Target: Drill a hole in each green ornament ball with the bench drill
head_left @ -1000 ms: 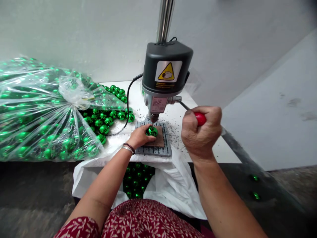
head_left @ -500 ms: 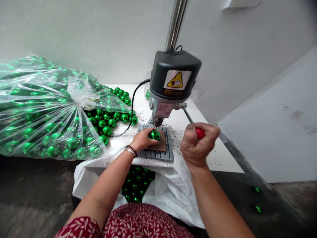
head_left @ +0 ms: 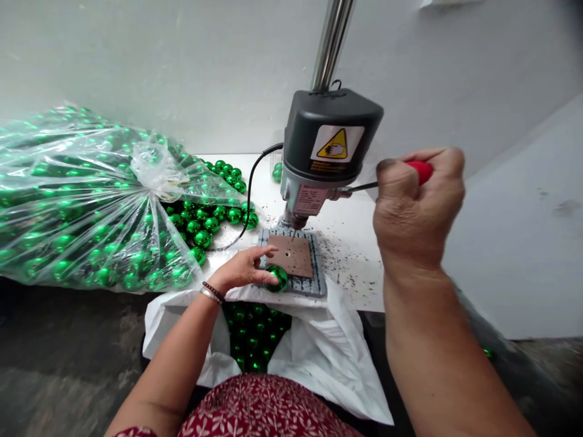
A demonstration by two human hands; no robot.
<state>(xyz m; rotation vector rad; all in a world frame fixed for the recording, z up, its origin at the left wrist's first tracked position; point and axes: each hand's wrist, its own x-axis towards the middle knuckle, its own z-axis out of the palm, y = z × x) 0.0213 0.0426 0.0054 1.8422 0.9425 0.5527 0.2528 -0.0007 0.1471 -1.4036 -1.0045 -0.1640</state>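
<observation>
My right hand (head_left: pixel 416 209) is wrapped round the red knob (head_left: pixel 421 172) of the drill press lever, which is raised to the right. My left hand (head_left: pixel 248 267) has its thumb and fingers apart, with the thumb touching a shiny green ball (head_left: pixel 277 278). That ball is at the front left edge of the metal base (head_left: pixel 319 280). A brown board (head_left: pixel 296 258) with a small hole lies on the base, below the bit of the drill press (head_left: pixel 334 136).
A clear plastic bag (head_left: pixel 155 173) full of green balls fills the left, with loose balls (head_left: pixel 200 230) beside it. Dark shavings dot the white table (head_left: pixel 355 243). An open white sack (head_left: pixel 323 340) holding green balls hangs at the front edge. A black cable (head_left: pixel 249 182) curves left.
My left hand has drawn the ball from under the bit toward me and left, and its fingers have spread. My right hand has moved up and right with the lever knob.
</observation>
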